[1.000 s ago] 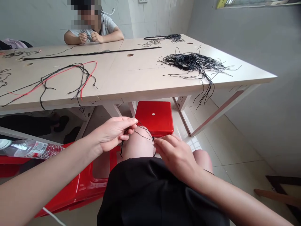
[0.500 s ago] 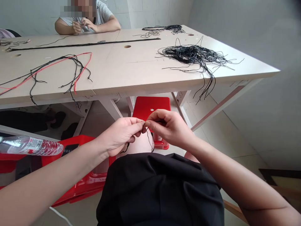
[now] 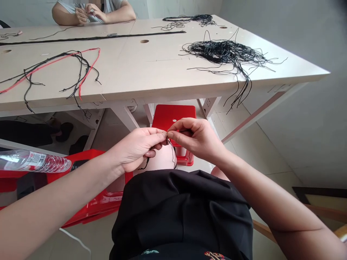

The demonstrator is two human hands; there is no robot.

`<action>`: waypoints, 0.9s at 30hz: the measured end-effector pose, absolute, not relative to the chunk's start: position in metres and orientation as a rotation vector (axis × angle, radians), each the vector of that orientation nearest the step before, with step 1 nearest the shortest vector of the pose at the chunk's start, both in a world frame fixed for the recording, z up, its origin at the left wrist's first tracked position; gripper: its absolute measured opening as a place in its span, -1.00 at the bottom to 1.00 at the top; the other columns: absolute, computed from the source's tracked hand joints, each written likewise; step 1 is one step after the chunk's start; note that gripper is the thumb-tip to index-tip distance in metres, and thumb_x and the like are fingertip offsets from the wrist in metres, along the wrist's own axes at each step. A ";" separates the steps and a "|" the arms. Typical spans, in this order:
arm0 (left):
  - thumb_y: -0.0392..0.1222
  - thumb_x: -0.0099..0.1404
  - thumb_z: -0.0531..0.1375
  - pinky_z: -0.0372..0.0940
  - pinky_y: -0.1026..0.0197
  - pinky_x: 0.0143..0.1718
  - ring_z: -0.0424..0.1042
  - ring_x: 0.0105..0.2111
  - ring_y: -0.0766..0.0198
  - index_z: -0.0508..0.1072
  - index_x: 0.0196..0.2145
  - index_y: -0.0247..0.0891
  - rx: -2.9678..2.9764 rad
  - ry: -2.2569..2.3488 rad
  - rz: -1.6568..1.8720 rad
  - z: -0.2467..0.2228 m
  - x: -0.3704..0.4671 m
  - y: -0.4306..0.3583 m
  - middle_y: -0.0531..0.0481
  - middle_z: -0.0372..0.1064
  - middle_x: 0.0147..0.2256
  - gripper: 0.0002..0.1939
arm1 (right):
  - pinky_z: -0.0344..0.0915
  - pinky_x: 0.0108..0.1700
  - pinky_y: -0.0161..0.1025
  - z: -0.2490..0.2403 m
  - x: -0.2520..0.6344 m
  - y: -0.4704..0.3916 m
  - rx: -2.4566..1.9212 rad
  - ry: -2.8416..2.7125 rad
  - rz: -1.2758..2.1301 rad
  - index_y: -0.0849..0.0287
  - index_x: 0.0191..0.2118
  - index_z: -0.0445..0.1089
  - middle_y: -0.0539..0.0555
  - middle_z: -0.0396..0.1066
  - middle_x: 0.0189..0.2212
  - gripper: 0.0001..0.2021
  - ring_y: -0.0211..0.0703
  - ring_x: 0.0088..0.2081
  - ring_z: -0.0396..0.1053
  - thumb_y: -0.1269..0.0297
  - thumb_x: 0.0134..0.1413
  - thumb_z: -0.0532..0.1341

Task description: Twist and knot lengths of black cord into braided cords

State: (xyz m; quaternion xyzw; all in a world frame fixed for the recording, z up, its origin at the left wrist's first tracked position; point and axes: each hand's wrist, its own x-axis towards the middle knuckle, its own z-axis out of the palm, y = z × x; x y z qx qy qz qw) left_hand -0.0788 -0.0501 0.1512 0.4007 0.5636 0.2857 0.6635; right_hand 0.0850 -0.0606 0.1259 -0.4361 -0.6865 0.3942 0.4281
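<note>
Over my lap, my left hand pinches a thin black cord between thumb and forefinger. My right hand pinches the same cord, its fingertips touching those of the left. A small loop of cord shows just below the meeting fingertips, and loose strands hang down in front of my leg. One dark cord end sticks out beneath the left hand's curled fingers. What lies inside the fingers is hidden.
A tangled bundle of black cords hangs over the edge of the pale table. Black and red cords lie at left. A red stool stands ahead; a plastic bottle lies at left. Across the table, a person's hands work.
The view has tilted down slightly, so the table sits higher in the picture. My hands have drawn closer together at the fingertips, and the cord loop between them looks smaller.
</note>
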 end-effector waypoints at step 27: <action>-0.39 0.19 0.18 -0.12 0.47 -0.73 0.09 -0.60 0.50 0.39 -0.55 -0.41 0.806 1.198 0.662 0.157 -0.079 -0.057 -0.01 0.20 -0.53 -0.84 | -0.04 -0.64 -0.42 0.124 0.088 -0.067 -1.100 -1.649 1.040 0.22 -0.30 0.46 -0.18 0.06 -0.73 -0.79 -0.45 -0.66 0.00 0.23 -0.08 0.36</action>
